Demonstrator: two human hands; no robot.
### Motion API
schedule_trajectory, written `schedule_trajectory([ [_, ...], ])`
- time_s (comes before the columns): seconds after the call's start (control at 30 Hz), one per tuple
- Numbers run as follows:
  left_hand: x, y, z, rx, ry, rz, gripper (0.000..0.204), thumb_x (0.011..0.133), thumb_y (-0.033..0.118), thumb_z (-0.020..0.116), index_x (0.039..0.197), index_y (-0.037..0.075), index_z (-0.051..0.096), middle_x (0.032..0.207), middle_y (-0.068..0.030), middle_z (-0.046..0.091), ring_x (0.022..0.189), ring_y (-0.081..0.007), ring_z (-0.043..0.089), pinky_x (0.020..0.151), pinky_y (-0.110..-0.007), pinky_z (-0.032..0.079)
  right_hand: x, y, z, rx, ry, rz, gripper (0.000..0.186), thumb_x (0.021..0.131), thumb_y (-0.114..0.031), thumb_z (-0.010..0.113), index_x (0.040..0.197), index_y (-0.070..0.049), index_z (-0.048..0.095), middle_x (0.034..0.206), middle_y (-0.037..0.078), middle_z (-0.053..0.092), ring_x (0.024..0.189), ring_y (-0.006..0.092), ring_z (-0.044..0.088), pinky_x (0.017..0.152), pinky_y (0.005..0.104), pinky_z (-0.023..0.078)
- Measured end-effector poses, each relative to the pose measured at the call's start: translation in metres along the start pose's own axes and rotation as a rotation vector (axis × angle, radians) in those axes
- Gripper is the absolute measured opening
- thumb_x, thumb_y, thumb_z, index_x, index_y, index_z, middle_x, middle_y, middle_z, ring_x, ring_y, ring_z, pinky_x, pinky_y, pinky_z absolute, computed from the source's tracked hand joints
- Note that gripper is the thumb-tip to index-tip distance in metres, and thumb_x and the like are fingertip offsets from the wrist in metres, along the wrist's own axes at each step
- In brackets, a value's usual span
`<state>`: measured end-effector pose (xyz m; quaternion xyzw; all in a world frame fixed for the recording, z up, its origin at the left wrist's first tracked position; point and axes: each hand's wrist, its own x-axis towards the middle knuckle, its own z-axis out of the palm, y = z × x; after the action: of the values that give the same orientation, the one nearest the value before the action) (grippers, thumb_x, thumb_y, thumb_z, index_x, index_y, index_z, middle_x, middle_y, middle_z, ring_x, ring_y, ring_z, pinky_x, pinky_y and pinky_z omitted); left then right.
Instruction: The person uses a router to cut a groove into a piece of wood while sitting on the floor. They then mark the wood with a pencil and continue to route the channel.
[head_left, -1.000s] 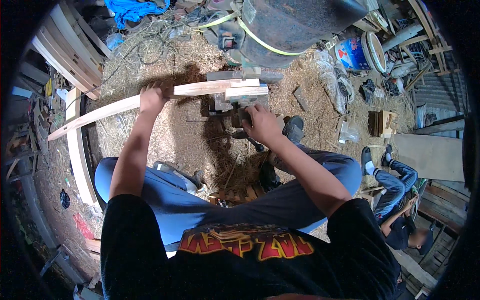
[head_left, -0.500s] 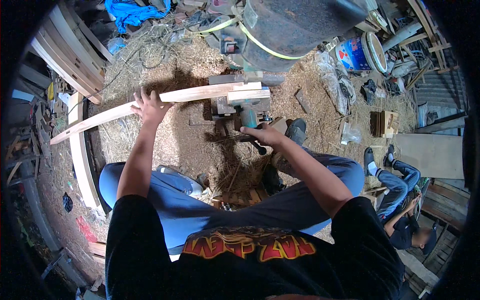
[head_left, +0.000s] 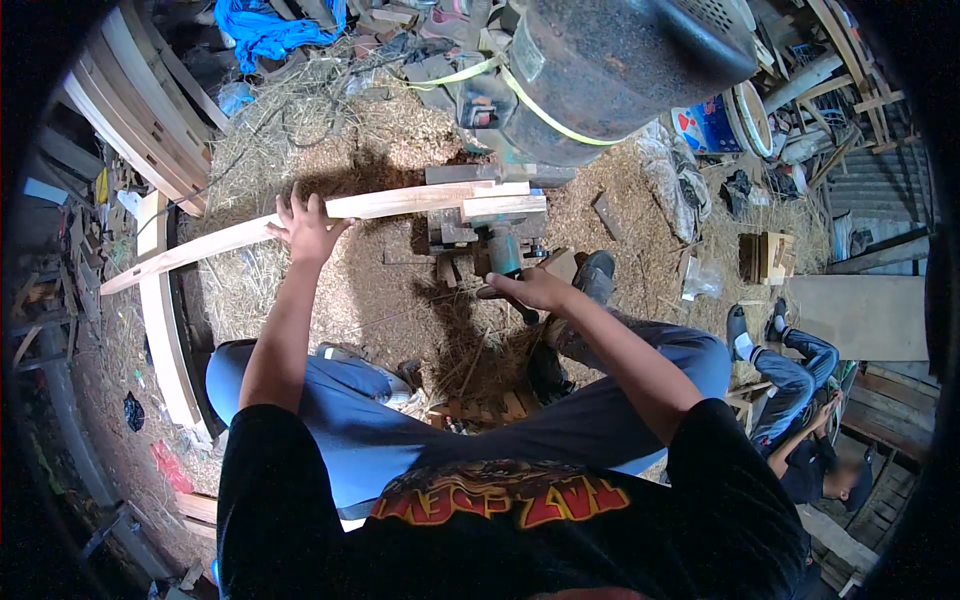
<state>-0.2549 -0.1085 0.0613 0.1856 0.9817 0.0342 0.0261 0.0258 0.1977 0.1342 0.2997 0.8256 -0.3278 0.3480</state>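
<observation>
A long pale wooden board (head_left: 215, 242) reaches from the left to a bench vise (head_left: 503, 252) with a greenish body in the middle. At the vise, the board's right end lies against a short wood block (head_left: 505, 206). My left hand (head_left: 310, 232) rests on the board with its fingers spread, not wrapped round it. Below the vise, my right hand (head_left: 540, 289) is closed round the vise handle (head_left: 528, 315); part of the handle is hidden by the fingers.
A large dark metal drum (head_left: 610, 75) with a yellow strap stands beyond the vise. Long timbers (head_left: 135, 110) lean at the far left, and another beam (head_left: 160, 310) passes under the board. Shavings and straw cover the ground. A co-worker (head_left: 810, 440) sits at the right.
My right hand has shifted slightly down and left, and the vise handle has turned. My left hand stays spread on the board. The whole view has shifted a little.
</observation>
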Motion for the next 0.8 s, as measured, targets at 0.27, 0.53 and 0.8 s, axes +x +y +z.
schedule_trajectory([
  [0.27, -0.003, -0.002, -0.004, -0.015, 0.013, 0.012, 0.082, 0.073, 0.062, 0.08, 0.134, 0.014, 0.057, 0.16, -0.019, 0.028, 0.15, -0.0486, 0.011, 0.104, -0.086, 0.003, -0.005, -0.003, -0.014, -0.177, 0.208, -0.025, 0.103, 0.084, -0.085, 0.045, 0.114, 0.011, 0.067, 0.114, 0.032, 0.067, 0.11, 0.0443, 0.066, 0.096, 0.0498, 0.051],
  [0.53, -0.003, -0.012, 0.007, -0.022, 0.036, 0.008, 0.081, 0.07, 0.064, 0.081, 0.13, 0.014, 0.06, 0.16, -0.0149, 0.03, 0.151, -0.0483, 0.01, 0.102, -0.088, 0.002, -0.036, -0.031, -0.027, -0.017, 0.135, -0.099, 0.099, 0.084, -0.082, 0.047, 0.118, 0.008, 0.067, 0.105, 0.033, 0.069, 0.106, 0.0469, 0.067, 0.096, 0.0469, 0.052],
  [0.8, 0.003, -0.012, 0.005, -0.037, 0.052, 0.022, 0.079, 0.071, 0.062, 0.081, 0.129, 0.014, 0.06, 0.16, -0.0149, 0.029, 0.15, -0.0483, 0.012, 0.106, -0.085, 0.003, -0.014, -0.015, -0.001, -0.147, 0.049, -0.094, 0.106, 0.083, -0.086, 0.044, 0.103, 0.015, 0.069, 0.104, 0.035, 0.069, 0.105, 0.045, 0.068, 0.092, 0.0482, 0.052],
])
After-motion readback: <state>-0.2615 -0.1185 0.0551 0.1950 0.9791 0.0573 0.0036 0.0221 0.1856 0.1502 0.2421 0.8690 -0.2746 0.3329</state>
